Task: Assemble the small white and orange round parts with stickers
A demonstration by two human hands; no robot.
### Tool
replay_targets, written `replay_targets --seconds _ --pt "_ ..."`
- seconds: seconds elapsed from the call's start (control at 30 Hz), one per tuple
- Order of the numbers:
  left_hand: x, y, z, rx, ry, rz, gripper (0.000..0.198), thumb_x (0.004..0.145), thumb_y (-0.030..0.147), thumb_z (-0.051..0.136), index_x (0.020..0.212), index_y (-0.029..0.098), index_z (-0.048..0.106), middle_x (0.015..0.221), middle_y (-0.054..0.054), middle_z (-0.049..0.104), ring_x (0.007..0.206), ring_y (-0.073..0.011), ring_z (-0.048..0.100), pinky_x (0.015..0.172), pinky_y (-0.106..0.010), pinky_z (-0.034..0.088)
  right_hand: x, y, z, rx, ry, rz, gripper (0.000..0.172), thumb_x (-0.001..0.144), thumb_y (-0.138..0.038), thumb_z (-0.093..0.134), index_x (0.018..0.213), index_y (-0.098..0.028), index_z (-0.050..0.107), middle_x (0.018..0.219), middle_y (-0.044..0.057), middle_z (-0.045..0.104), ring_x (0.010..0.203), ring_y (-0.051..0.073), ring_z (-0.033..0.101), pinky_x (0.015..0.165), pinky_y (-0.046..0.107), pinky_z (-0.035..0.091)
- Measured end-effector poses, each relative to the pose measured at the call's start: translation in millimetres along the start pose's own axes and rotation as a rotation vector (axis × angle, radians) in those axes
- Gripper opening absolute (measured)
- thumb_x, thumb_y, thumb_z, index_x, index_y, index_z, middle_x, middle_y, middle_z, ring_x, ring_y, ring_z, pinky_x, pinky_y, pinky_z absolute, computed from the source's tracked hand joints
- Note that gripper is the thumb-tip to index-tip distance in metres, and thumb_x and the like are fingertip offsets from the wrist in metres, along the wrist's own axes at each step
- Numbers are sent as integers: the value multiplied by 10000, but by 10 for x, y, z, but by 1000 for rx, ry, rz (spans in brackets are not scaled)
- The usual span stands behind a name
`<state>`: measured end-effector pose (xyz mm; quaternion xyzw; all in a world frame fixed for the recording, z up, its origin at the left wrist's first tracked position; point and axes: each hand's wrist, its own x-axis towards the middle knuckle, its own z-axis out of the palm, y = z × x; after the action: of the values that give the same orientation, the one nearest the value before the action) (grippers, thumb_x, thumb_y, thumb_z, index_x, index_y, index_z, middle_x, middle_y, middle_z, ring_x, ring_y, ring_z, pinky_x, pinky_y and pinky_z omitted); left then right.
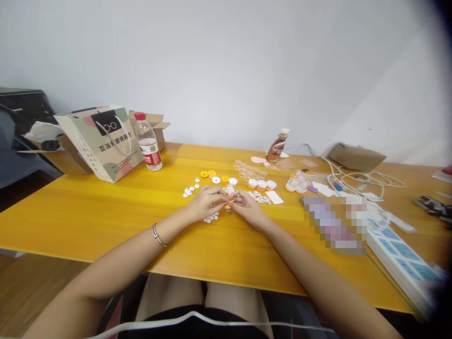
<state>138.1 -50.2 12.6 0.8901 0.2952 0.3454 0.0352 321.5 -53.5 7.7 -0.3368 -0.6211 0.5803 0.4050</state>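
Observation:
My left hand (207, 203) and my right hand (249, 210) meet over the middle of the table, fingertips pinched on a small orange round piece (229, 204). Fingers cover much of it. Under my left hand lie several small white discs (211, 218). White pegged pieces (191, 189) stand to the left. Just beyond the hands are yellow discs (204, 174) and white discs (233, 181) with center holes. White openwork pieces (259, 197) lie by my right hand, with white-and-orange round cases (262, 185) and clear rings (250, 170) behind them.
A paper bag (109, 146), a water bottle (148, 143) and a cardboard box (158, 127) stand at the left. Toward the right are a brown drink bottle (277, 147), a cluster of clear-and-orange pieces (297, 182), white cables (353, 176), a blurred-out flat object (334, 223) and a power strip (399, 259).

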Motion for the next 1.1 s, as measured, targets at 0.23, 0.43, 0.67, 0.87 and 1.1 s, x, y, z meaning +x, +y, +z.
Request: replay_targets --seconds 0.23,0.43,0.67,0.87,1.1 --pt "17 19 -29 -60 -6 -59 124 801 260 541 868 193 621 950 -61 558 923 -166 528 816 -301 410 -5 9 15 -43 -11 -74 201 721 -331 617 776 -210 466 716 -39 534 629 92 547 673 272 455" --pt "30 46 -35 -316 -6 -213 136 784 287 560 840 163 547 935 -56 534 879 -149 534 789 -292 428 -4 0 28 -77 -24 -107 201 727 -347 608 775 -213 466 738 -32 527 637 94 529 661 263 442" --pt "10 -29 92 -890 -116 -518 277 725 290 628 861 158 426 705 17 527 616 -73 526 566 -188 408 9 14 39 -204 -46 -157 208 737 -378 587 779 -212 470 737 -11 534 663 118 539 670 280 444" --pt "43 -67 -175 -807 -196 -502 259 721 266 613 912 153 478 811 -25 570 713 -97 547 612 -210 429 20 28 24 -258 -37 -177 188 754 -370 564 789 -214 465 743 -9 530 666 120 537 665 279 446" --pt "-84 -248 -454 -222 -568 -430 118 673 192 604 776 141 574 693 -4 583 603 -100 523 540 -189 392 40 60 -24 -228 28 -132 166 753 -346 553 811 -219 463 734 -18 518 649 109 529 660 276 460"
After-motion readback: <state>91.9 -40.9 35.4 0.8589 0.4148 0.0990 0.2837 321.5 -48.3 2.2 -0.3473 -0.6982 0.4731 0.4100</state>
